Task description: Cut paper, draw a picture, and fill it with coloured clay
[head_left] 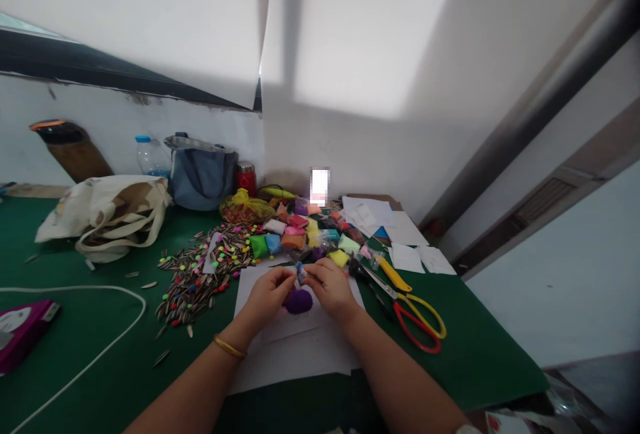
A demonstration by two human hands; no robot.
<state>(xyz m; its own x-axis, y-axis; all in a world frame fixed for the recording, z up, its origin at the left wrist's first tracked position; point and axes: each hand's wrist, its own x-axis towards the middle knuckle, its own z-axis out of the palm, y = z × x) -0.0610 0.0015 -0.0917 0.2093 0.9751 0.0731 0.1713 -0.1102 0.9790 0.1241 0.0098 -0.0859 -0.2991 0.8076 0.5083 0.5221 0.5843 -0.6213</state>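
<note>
My left hand (267, 297) and my right hand (333, 289) meet over white paper (280, 361), fingers pinched together. Between the fingertips is a small blue and pale piece (300, 271), which looks like soft modelling clay; fingers partly cover it. Directly below lies a flattened purple clay shape (299, 301) on the paper. Past my fingertips, several small packets of coloured clay are heaped, among them a green packet (259, 246) and a yellow packet (339, 259).
Sunflower seeds (193, 294) mixed with coloured beads spread at left. Scissors (400, 297) with red and yellow handles and a yellow-handled cutter (395, 275) lie at right. A canvas bag (107, 211), a blue bag (203, 177) and a red jar (246, 179) stand behind.
</note>
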